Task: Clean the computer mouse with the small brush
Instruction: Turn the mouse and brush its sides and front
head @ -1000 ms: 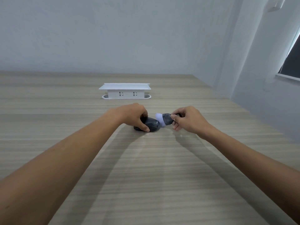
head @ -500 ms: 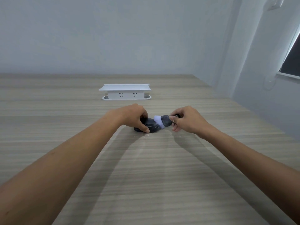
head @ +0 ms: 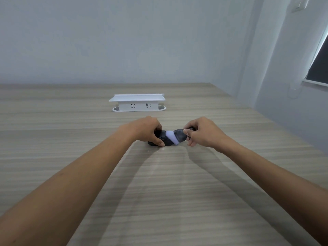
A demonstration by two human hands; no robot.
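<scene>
A black computer mouse (head: pixel 160 137) lies on the wooden table (head: pixel 159 192), a little beyond the middle. My left hand (head: pixel 147 130) grips it from the left side, thumb on the near edge, and covers much of its top. My right hand (head: pixel 202 133) pinches a small brush (head: pixel 177 136) with a dark grey body and pale bristles. The bristles rest on the right part of the mouse. The far end of the brush is hidden behind my fingers.
A white pop-up socket box (head: pixel 137 102) with two outlets stands on the table behind the hands. The table's right edge (head: pixel 276 125) runs along a grey wall. A dark window (head: pixel 319 66) is at the far right.
My right hand has pushed the brush leftward, from just right of the mouse onto its surface. My left hand and the mouse have stayed in place.
</scene>
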